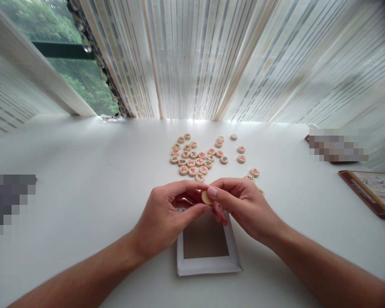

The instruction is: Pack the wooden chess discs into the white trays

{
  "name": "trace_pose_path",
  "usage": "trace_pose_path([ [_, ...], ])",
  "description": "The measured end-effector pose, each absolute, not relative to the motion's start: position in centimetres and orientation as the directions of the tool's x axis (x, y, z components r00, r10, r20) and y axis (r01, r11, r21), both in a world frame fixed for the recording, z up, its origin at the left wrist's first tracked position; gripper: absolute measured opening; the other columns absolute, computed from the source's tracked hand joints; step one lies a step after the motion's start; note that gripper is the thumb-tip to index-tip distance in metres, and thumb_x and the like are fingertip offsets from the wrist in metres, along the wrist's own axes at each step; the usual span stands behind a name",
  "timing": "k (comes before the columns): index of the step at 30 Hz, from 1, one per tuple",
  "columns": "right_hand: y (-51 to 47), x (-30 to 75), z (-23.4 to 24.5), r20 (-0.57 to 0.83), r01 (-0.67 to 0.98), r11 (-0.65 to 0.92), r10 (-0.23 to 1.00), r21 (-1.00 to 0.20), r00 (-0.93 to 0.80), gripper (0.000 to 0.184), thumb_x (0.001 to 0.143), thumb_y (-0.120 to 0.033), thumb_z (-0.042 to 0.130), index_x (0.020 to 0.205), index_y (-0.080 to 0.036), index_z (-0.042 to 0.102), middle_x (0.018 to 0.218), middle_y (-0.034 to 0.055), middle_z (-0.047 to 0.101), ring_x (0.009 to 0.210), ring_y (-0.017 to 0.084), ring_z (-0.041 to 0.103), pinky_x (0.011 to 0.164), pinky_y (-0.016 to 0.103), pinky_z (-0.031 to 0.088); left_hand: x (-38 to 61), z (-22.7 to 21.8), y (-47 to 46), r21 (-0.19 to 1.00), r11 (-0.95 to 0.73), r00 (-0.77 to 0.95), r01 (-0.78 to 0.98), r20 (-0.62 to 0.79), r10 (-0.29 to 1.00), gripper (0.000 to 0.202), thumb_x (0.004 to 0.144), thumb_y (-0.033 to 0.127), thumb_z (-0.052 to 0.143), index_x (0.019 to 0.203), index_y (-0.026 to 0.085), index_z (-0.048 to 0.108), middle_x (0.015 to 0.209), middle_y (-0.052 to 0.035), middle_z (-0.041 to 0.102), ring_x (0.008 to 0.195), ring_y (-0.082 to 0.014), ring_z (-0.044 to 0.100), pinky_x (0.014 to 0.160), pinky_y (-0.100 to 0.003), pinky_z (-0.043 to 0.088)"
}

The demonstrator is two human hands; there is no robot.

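Note:
Between the fingertips of both hands is a round wooden Chinese chess piece (206, 197), a plain pale side showing. My left hand (171, 209) pinches it from the left, thumb below and fingers above. From the right, my right hand (244, 205) presses its thumb against the same piece, its other fingers curled beneath. Under the hands lies a shallow white box (208, 264) with a brown bottom; its far edge is partly hidden. Beyond them, several Chinese chess pieces (191, 163) with red or black characters sit in a loose cluster, and a few more lie behind my right hand.
On the right of the white table (83, 162) lie a brown-edged printed box lid (372, 192) and another flat item (336, 147), blurred out. A blurred dark object (9, 205) is at the left edge. Striped curtains (195, 60) hang along the far edge.

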State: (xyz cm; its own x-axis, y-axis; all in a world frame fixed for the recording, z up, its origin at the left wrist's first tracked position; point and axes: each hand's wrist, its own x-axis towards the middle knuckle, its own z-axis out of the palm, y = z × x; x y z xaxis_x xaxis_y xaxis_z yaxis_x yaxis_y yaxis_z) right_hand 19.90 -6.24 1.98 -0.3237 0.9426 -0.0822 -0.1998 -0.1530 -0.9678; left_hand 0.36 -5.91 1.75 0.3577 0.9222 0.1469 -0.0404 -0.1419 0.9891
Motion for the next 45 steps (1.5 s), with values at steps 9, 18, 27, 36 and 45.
trace_pose_path([
  [9,-6.06,20.10,1.62,-0.078,-0.277,-0.185,0.932,-0.943,-0.355,0.024,0.085,-0.034,0.091,0.101,-0.017,0.088,0.067,0.0027,0.073,0.054,0.010,0.061,0.053,0.019,0.051,0.53,1.92,-5.87,0.979,0.033,0.360,-0.201,0.043,0.932,0.028,0.084,0.017,0.090,0.111,0.016,0.081,0.087,-0.0038,0.084,0.078,-0.0177,0.082,0.073,-0.024,0.069],
  [18,-6.21,19.85,2.28,-0.091,-0.253,-0.184,0.936,-0.950,-0.341,0.023,0.076,-0.033,0.097,0.086,-0.016,0.085,0.061,0.0002,0.069,0.053,0.009,0.058,0.052,0.019,0.049,0.65,2.09,-6.11,0.988,-0.083,0.373,-0.131,0.126,0.919,0.022,0.089,0.017,0.085,0.111,0.016,0.081,0.087,-0.0049,0.085,0.079,-0.0193,0.083,0.078,-0.027,0.070],
  [27,-6.21,19.96,1.91,-0.057,-0.233,-0.139,0.943,-0.963,-0.329,0.025,0.078,-0.031,0.096,0.098,-0.017,0.088,0.067,0.0030,0.075,0.056,0.011,0.062,0.053,0.020,0.052,0.50,2.26,-5.75,0.987,0.028,0.336,-0.160,0.027,0.942,0.022,0.087,0.025,0.088,0.108,0.018,0.088,0.081,-0.0046,0.085,0.070,-0.0163,0.079,0.067,-0.023,0.068],
  [36,-6.20,19.93,1.91,-0.054,-0.252,-0.136,0.950,-0.958,-0.309,0.028,0.085,-0.043,0.090,0.094,-0.016,0.088,0.064,0.0037,0.075,0.053,0.014,0.068,0.052,0.023,0.058,0.49,2.36,-5.65,0.981,0.054,0.300,-0.188,0.005,0.954,0.016,0.091,0.021,0.082,0.105,0.016,0.088,0.079,-0.0044,0.084,0.066,-0.0158,0.077,0.065,-0.024,0.069],
  [45,-6.07,20.03,1.83,-0.058,-0.305,-0.166,0.942,-0.938,-0.332,0.026,0.082,-0.034,0.093,0.101,-0.017,0.088,0.069,0.0039,0.077,0.056,0.012,0.068,0.054,0.022,0.059,0.61,1.96,-5.87,0.955,0.102,0.359,-0.280,0.006,0.933,0.031,0.085,0.010,0.087,0.115,0.018,0.084,0.088,-0.0031,0.085,0.078,-0.0145,0.081,0.076,-0.021,0.069],
])
